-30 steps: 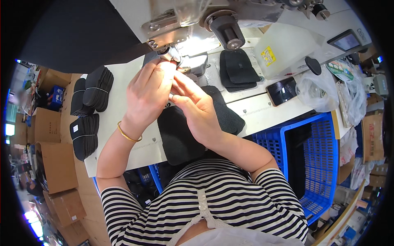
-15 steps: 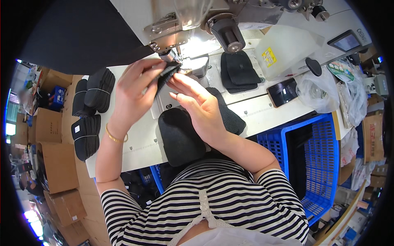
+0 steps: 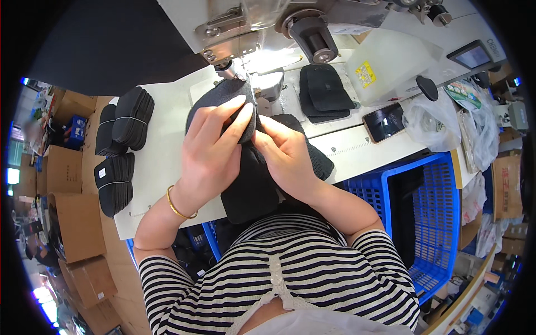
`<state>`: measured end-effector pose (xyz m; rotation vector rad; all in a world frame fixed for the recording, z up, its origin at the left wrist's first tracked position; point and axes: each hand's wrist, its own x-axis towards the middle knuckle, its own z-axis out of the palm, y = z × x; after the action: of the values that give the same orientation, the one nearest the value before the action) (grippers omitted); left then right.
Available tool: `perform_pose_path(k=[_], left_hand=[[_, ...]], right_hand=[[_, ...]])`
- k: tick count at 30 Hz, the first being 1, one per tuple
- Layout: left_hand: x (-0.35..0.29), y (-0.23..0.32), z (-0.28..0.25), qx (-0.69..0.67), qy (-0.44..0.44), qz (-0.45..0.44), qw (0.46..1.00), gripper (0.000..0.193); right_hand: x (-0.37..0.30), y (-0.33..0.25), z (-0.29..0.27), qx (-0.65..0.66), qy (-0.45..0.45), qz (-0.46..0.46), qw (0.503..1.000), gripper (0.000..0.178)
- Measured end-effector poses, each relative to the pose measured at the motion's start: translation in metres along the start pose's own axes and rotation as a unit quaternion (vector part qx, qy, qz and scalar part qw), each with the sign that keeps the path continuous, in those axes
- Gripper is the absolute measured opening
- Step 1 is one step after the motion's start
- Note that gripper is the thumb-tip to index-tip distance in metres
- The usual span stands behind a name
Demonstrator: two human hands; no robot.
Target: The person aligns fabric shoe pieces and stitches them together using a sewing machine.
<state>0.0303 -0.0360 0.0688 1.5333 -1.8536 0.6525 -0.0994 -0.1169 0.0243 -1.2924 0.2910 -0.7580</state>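
A curved black fabric piece lies under the needle area of a sewing machine, its far edge close to the presser foot. Fingers of my left hand are bent over the top of this piece and grip it; the thumb is hidden. With thumb and fingertips together, my right hand pinches its right edge. Below my hands, another black fabric piece hangs over the table's near edge toward my lap. A black ribbed piece lies partly beneath my right hand.
Banded stacks of black pieces sit at the table's left end. Flat black pieces rest right of the needle, near a phone and a clear plastic bag. A blue crate stands at right, cardboard boxes at left.
Both hands have come nearer to me, the left also rightward. The black piece, folded up between my fingers before, is now spread out under my left hand by the presser foot.
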Motion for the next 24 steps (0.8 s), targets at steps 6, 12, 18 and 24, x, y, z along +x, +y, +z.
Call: perform_pose_path(k=[6,12,18,24], left_hand=[[-0.019,0.003,-0.007,-0.061,0.045,0.040,0.996,0.033],[-0.020,0.004,-0.002,0.006,0.052,0.124,0.991,0.038],[-0.022,0.001,0.003,0.032,0.053,0.165,0.984,0.035],[-0.022,0.000,0.009,0.098,0.080,0.119,0.985,0.034]], right_hand=[[-0.014,-0.013,-0.012,-0.052,-0.012,0.051,0.997,0.021],[-0.013,-0.013,-0.013,-0.121,-0.019,-0.035,0.992,0.019],[-0.008,-0.014,-0.014,-0.232,-0.022,-0.113,0.966,0.018],[-0.005,-0.017,-0.011,-0.152,0.010,-0.049,0.987,0.019]])
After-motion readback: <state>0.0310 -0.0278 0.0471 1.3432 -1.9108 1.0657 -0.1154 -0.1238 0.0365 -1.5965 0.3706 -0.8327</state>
